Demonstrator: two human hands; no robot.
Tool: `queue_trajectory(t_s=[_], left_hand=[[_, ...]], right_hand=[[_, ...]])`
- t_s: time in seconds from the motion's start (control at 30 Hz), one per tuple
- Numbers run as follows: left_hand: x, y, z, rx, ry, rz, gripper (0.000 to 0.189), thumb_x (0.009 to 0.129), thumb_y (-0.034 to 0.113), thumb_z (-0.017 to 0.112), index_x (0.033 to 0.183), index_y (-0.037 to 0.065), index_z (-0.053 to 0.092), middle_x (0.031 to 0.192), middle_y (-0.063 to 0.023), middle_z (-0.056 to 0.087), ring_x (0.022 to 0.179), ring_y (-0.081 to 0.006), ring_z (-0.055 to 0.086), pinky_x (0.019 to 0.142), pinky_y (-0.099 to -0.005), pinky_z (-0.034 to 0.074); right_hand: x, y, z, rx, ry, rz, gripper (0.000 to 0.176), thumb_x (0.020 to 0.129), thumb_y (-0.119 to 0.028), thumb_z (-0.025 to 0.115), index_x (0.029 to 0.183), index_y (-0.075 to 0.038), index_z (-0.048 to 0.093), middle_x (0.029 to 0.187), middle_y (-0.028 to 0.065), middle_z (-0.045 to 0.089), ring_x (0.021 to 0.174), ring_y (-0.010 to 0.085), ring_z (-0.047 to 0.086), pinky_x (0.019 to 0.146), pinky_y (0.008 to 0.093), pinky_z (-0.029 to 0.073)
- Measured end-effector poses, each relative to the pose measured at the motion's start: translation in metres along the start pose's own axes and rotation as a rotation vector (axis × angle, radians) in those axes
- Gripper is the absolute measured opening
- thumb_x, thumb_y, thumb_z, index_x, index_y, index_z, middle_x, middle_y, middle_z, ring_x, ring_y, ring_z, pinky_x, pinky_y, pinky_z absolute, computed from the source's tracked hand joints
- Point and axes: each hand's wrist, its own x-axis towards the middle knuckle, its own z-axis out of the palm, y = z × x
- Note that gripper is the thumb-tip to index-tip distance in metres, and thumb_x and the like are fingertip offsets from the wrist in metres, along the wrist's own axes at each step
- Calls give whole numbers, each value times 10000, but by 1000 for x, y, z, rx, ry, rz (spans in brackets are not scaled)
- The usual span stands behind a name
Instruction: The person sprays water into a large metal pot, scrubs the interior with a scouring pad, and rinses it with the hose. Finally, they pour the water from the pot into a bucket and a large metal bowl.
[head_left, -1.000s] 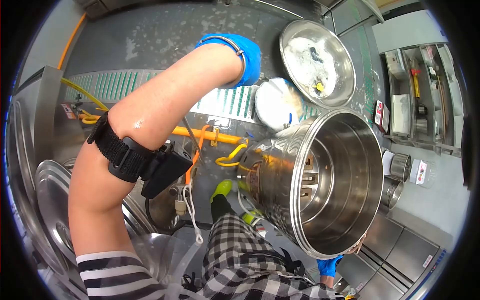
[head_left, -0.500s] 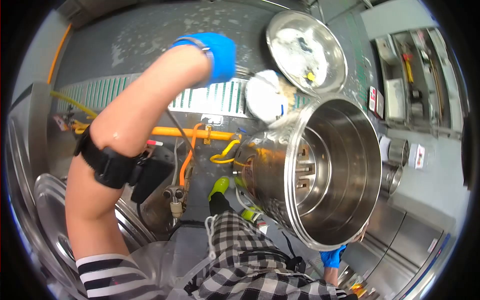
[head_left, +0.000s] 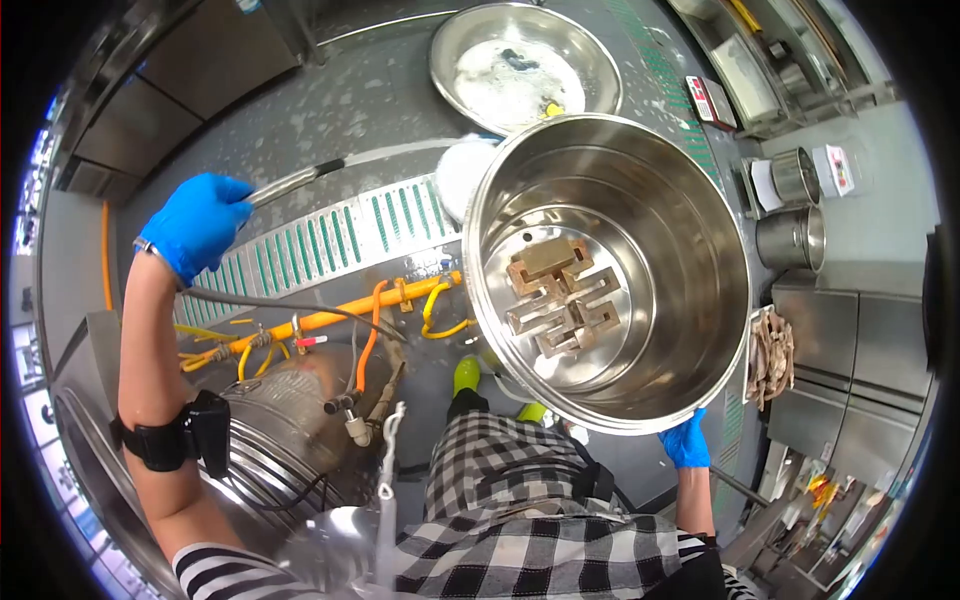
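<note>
My left hand (head_left: 200, 225), in a blue glove, is closed around a metal spray wand (head_left: 292, 184) with a dark tip. A pale streak like a water jet runs from that tip towards the tall stainless steel pot (head_left: 690, 270). The pot is tilted, its mouth facing me. On its floor inside sits a brownish slotted metal piece (head_left: 565, 300). At the pot's lower right rim, my gloved right hand (head_left: 686, 440) has its fingers closed on the edge, partly hidden. A grey hose (head_left: 270, 302) trails from below my left hand.
A wide metal basin (head_left: 610, 95) with suds stands beyond the pot, near a white bundle (head_left: 462, 178). A slotted floor drain (head_left: 310, 245) crosses the wet floor. Orange pipes (head_left: 330, 312) run low at left. A red-and-white scale (head_left: 708, 103) and metal pots (head_left: 790, 238) are at right.
My left hand has swung left and down, away from the pot, bringing the wand into sight. The pot has turned, showing more of its inside floor. My right hand stays at the rim.
</note>
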Motion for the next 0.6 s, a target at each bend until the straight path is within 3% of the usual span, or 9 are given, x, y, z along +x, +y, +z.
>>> queue_trajectory(t_s=[0.17, 0.27, 0.33, 0.4, 0.43, 0.53, 0.57, 0.6], left_hand=[[-13, 19, -5, 62, -13, -15, 227, 726, 111, 478, 897, -18, 553, 514, -63, 474, 375, -135, 465, 345, -267, 385], [-13, 24, -1, 30, 5, -38, 224, 724, 106, 482, 891, -27, 550, 510, -65, 475, 368, -141, 466, 334, -266, 380], [-17, 33, 1, 54, -1, -25, 224, 719, 95, 481, 887, -36, 547, 509, -64, 470, 368, -144, 466, 326, -264, 377], [-24, 46, 2, 66, -3, -40, 207, 713, 90, 477, 857, -40, 551, 504, -60, 460, 365, -145, 462, 325, -268, 378], [-29, 54, 1, 78, 1, -45, 193, 713, 94, 473, 821, -44, 554, 499, -49, 444, 365, -139, 459, 321, -262, 376], [-48, 70, -7, 52, 26, -23, 183, 716, 103, 473, 787, -45, 553, 499, -39, 433, 367, -123, 448, 320, -254, 374], [-59, 80, -10, 50, 37, -46, 197, 723, 102, 465, 823, -39, 559, 502, -28, 428, 376, -105, 434, 314, -241, 369], [-74, 94, -14, 60, 41, -37, 197, 723, 102, 465, 823, -39, 559, 502, -28, 428, 376, -105, 434, 314, -241, 369]], right_hand=[[-3, 3, -1, 64, 79, -4, 480, 828, -388, 318, 1202, -90, 274, 1237, 70, 309, 1119, 240, 315, 925, 394, 274], [-3, 6, -5, -83, -17, -40, 552, 794, -451, 338, 1203, -86, 270, 1227, 69, 327, 1101, 242, 345, 899, 398, 314], [-3, 8, -4, -25, 15, -38, 494, 813, -400, 350, 1182, -76, 297, 1201, 76, 359, 1069, 244, 381, 876, 402, 341], [-3, 10, -4, 42, 12, -60, 377, 817, -281, 421, 1126, -70, 373, 1118, 70, 449, 1015, 223, 435, 860, 397, 352], [-2, 13, -7, 64, 41, -79, 283, 808, -223, 450, 1050, -77, 432, 996, 54, 518, 923, 212, 488, 802, 375, 395], [9, 23, -31, 36, -3, -66, 199, 798, -181, 471, 971, -83, 464, 881, 37, 538, 788, 183, 520, 707, 338, 434], [6, 23, -18, 65, 38, -103, 158, 792, -179, 486, 918, -84, 474, 809, 27, 530, 679, 152, 508, 618, 299, 440], [3, 20, -8, 79, 37, -108, 158, 792, -179, 486, 918, -84, 474, 809, 27, 530, 679, 152, 508, 618, 299, 440]])
